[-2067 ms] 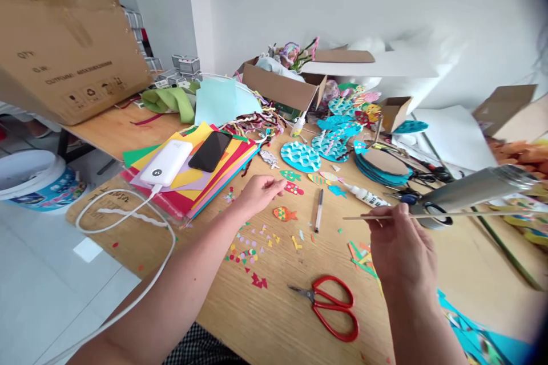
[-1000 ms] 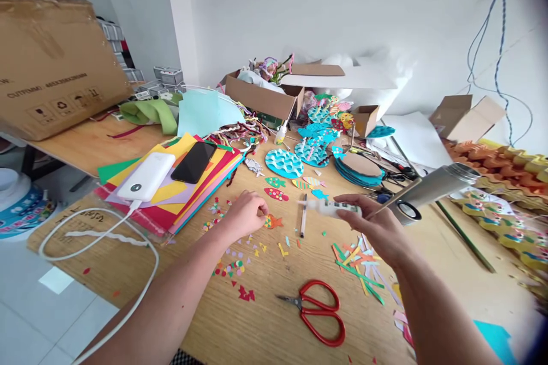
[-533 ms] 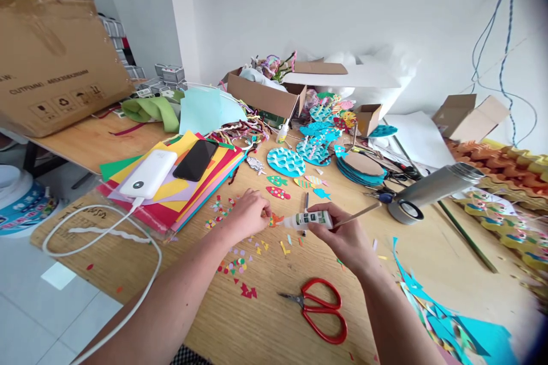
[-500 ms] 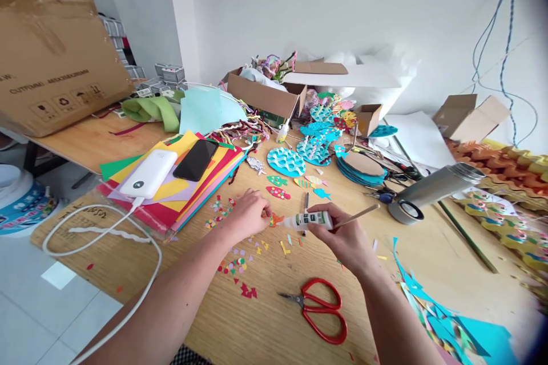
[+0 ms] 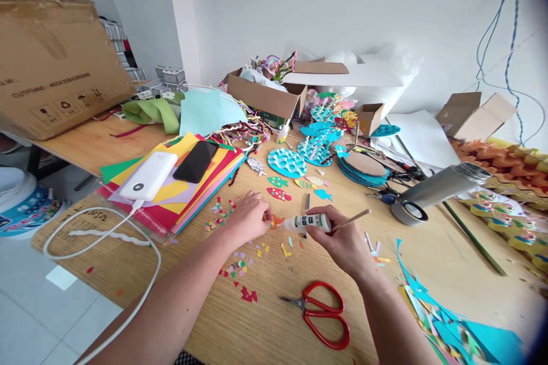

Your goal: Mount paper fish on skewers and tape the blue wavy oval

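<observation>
My left hand (image 5: 253, 214) is closed at the fingertips on an orange paper fish (image 5: 277, 221) low over the wooden table; part of the fish is hidden by the fingers. In my right hand (image 5: 342, 238) is a white glue bottle (image 5: 309, 222), tipped sideways with its nozzle at the fish. A thin wooden stick (image 5: 354, 218) also sticks out between the right fingers. Tiny paper dots and triangles (image 5: 236, 268) lie around the left wrist. Finished-looking paper fish (image 5: 279, 193) lie just beyond the hands, and a pen (image 5: 307, 202) is partly hidden behind the bottle.
Red-handled scissors (image 5: 325, 315) lie near the front edge. Coloured paper sheets (image 5: 201, 191) bear a phone (image 5: 196, 162) and a white power bank (image 5: 149, 175). To the right are a steel flask (image 5: 445, 185) and blue paper scraps (image 5: 454, 319). Blue discs (image 5: 363, 168) are stacked behind.
The glue bottle's nozzle has come slightly nearer the orange fish, and my right hand has shifted a little left. The view has moved slightly.
</observation>
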The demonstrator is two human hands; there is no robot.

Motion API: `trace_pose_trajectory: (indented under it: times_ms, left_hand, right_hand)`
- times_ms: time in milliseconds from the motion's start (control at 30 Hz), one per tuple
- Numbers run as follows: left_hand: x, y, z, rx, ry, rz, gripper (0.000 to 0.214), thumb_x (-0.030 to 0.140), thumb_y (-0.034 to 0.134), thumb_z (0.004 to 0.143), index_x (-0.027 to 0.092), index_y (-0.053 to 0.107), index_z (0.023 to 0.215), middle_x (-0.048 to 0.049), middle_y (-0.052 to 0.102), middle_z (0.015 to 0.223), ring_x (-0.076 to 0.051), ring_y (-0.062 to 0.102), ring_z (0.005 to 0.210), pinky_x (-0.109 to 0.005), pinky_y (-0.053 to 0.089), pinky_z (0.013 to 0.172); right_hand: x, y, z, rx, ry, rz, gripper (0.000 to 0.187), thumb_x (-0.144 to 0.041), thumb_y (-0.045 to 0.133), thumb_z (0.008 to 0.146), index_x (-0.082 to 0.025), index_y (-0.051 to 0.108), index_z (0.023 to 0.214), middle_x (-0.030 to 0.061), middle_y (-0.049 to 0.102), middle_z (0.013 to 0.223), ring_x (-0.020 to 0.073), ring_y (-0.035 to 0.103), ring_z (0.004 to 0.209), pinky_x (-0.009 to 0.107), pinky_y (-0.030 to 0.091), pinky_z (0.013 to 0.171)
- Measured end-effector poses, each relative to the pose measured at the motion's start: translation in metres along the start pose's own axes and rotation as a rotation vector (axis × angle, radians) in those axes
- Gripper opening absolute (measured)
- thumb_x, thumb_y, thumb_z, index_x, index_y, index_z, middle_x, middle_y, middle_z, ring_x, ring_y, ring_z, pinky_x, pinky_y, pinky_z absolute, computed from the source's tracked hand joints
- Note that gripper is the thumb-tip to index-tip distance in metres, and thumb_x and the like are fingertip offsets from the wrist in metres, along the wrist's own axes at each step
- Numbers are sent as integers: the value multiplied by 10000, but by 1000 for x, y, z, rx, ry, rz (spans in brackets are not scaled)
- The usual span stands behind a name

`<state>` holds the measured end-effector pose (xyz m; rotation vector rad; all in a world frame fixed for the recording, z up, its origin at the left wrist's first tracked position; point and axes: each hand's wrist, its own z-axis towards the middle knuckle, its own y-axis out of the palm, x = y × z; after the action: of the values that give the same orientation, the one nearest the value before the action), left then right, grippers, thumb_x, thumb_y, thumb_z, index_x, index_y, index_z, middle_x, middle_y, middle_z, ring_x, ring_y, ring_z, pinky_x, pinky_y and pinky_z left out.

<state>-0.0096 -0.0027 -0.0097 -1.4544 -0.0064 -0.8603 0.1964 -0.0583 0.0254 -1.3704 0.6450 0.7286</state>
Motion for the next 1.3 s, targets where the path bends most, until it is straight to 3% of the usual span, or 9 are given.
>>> trace_pose_trajectory:
  times_ms: [467, 733, 967, 1100, 1300]
  left_hand:
    - [1, 0, -1, -29, -15, 31, 80, 136, 614, 720, 171, 684, 704, -74, 623, 822, -227, 545, 924, -324, 444, 831]
    - [1, 2, 0, -23, -23, 52, 85, 156, 614, 727, 176, 692, 700, -73, 633, 809, -229, 543, 917, -323, 446, 819]
    - [3, -1, -1, -32, -38, 60, 84, 151, 613, 719, 177, 692, 721, -74, 633, 837, -228, 543, 927, -324, 441, 819]
    - [5, -2, 0, -51, -45, 61, 90, 158, 611, 725, 181, 697, 714, -71, 638, 832, -234, 544, 927, -336, 437, 833]
    - [3, 0, 0, -46, -49, 52, 78, 162, 621, 718, 181, 697, 718, -71, 634, 840, -233, 540, 936, -330, 438, 832]
  right_hand:
    - [2, 1, 1, -11, -17, -49, 232, -296, 603, 725, -188, 636, 927, 37, 626, 803, 160, 550, 639, 271, 428, 563]
    - [-4, -4, 0, 6, 102, 11, 295, -354, 596, 706, -170, 624, 935, -31, 527, 588, 118, 442, 478, 232, 338, 438]
    - [2, 4, 1, 3, 16, -10, 258, -313, 598, 705, -170, 624, 918, 25, 598, 758, 145, 523, 600, 251, 405, 527]
    - [1, 4, 0, 28, 31, -15, 266, -325, 588, 720, -177, 621, 938, 2, 568, 700, 126, 472, 535, 241, 376, 481]
    - [0, 7, 0, 32, 17, -33, 244, -310, 587, 717, -174, 621, 916, 11, 571, 732, 135, 504, 576, 249, 402, 519]
